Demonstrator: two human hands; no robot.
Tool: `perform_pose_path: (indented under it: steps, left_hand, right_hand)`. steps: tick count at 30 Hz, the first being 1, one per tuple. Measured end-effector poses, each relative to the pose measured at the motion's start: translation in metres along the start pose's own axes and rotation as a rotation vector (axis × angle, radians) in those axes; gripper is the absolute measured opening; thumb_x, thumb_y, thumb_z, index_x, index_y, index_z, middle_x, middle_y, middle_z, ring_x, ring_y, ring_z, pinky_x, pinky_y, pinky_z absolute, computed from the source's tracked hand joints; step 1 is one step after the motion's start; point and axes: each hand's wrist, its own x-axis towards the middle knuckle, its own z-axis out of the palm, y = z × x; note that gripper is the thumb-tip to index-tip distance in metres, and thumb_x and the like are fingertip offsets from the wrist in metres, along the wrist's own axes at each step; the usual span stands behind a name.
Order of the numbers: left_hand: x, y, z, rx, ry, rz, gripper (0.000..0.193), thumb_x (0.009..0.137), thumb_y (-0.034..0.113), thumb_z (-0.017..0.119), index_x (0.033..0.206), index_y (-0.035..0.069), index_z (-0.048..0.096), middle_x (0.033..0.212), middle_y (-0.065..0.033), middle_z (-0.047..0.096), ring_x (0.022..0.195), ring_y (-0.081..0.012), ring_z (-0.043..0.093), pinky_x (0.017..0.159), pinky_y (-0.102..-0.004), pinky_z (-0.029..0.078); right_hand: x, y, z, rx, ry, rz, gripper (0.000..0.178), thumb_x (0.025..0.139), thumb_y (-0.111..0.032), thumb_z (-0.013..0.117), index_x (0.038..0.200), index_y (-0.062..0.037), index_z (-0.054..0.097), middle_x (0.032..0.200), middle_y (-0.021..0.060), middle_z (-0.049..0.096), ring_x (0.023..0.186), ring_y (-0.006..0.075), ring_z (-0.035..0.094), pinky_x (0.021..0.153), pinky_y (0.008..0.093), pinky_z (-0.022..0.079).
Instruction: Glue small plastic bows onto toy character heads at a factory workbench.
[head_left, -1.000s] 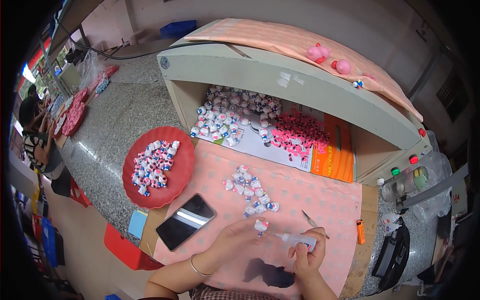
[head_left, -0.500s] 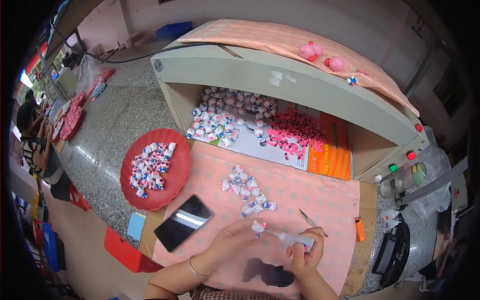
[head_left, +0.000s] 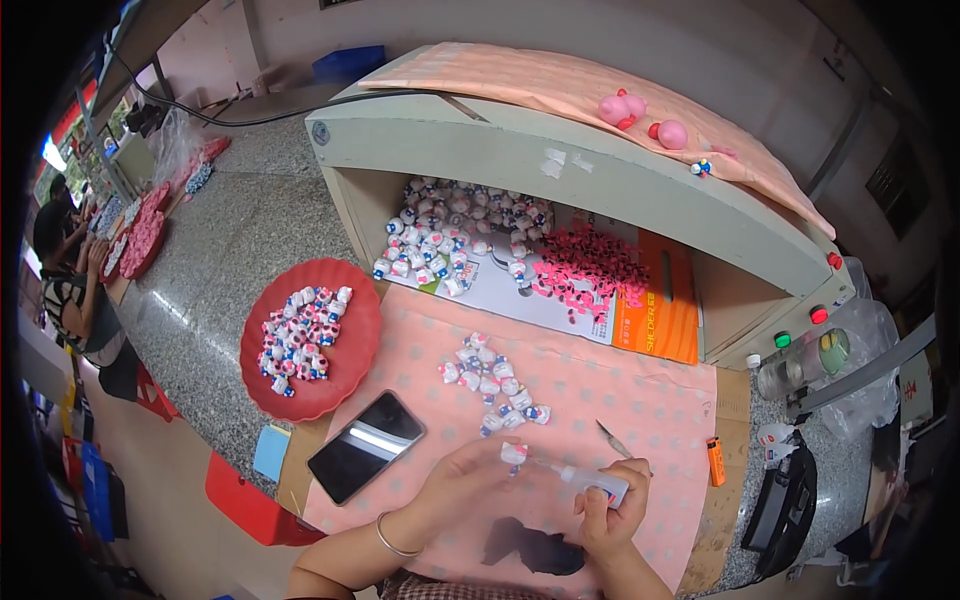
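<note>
The pink-clothed worktop [head_left: 620, 400] is seen; a red tray [head_left: 345, 385] of figurines looks done, a loose cluster [head_left: 492, 385] seemingly left; one small figurine [head_left: 514, 454] is pinched in the left hand [head_left: 462, 482], a glue bottle [head_left: 592, 483] gripped in the right hand [head_left: 612, 510]; the nozzle tip is hard to make out.

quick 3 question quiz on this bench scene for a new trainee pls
1. True or false: the left hand pinches a small figurine.
2. What does the right hand hold? A) scissors B) a small white squeeze bottle C) the phone
3. Which lies nearer the red plate: the black phone or the orange lighter?

Key: 1 true; 2 B; 3 the black phone.
</note>
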Motion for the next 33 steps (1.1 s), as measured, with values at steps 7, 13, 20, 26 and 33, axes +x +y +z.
perform_pose_path:
  steps: [7, 13, 20, 26, 33]
  left_hand:
    - [0.0, 0.001, 0.002, -0.035, 0.005, 0.045, 0.037, 0.083, 0.003, 0.051, 0.119, 0.005, 0.046, 0.108, -0.0046, 0.055, 0.094, -0.0121, 0.054, 0.075, -0.0248, 0.045]
    - [0.001, 0.004, 0.006, -0.021, 0.039, 0.028, 0.036, 0.082, 0.0, 0.051, 0.118, 0.005, 0.048, 0.106, -0.0034, 0.055, 0.091, -0.0099, 0.053, 0.074, -0.0251, 0.046]
    - [0.0, 0.0, 0.006, 0.024, 0.019, 0.058, 0.036, 0.082, 0.002, 0.052, 0.118, 0.007, 0.048, 0.102, -0.0019, 0.056, 0.087, -0.008, 0.053, 0.073, -0.0244, 0.046]
    - [0.0, -0.004, 0.003, 0.062, -0.006, 0.075, 0.036, 0.083, 0.003, 0.053, 0.119, 0.007, 0.047, 0.1, -0.0015, 0.056, 0.086, -0.0071, 0.052, 0.073, -0.024, 0.046]
    - [0.0, -0.006, 0.0, 0.107, -0.034, 0.075, 0.036, 0.084, 0.005, 0.052, 0.119, 0.004, 0.045, 0.111, -0.0064, 0.053, 0.098, -0.017, 0.055, 0.077, -0.0265, 0.047]
  right_hand:
    - [0.001, -0.003, -0.002, -0.031, -0.054, -0.024, 0.021, 0.066, -0.001, 0.056, 0.086, 0.0002, 0.049, 0.076, 0.0132, 0.044, 0.065, 0.022, 0.045, 0.057, 0.029, 0.038]
    - [0.001, -0.001, 0.0, -0.008, -0.075, -0.019, 0.019, 0.067, -0.001, 0.056, 0.085, 0.0001, 0.049, 0.076, 0.0132, 0.045, 0.065, 0.0216, 0.044, 0.057, 0.029, 0.038]
    - [-0.003, 0.001, 0.004, 0.103, -0.002, 0.063, 0.016, 0.067, -0.001, 0.053, 0.083, 0.0005, 0.048, 0.075, 0.0117, 0.044, 0.066, 0.0198, 0.044, 0.058, 0.0282, 0.037]
    - [-0.001, 0.011, 0.002, 0.053, -0.126, -0.102, 0.023, 0.084, -0.016, 0.048, 0.09, 0.0032, 0.038, 0.086, 0.0094, 0.032, 0.053, 0.008, 0.04, 0.035, 0.0187, 0.039]
    - [-0.006, 0.003, 0.006, 0.069, -0.002, 0.044, 0.018, 0.067, -0.001, 0.053, 0.084, 0.0009, 0.048, 0.075, 0.0125, 0.044, 0.066, 0.0207, 0.044, 0.058, 0.0282, 0.037]
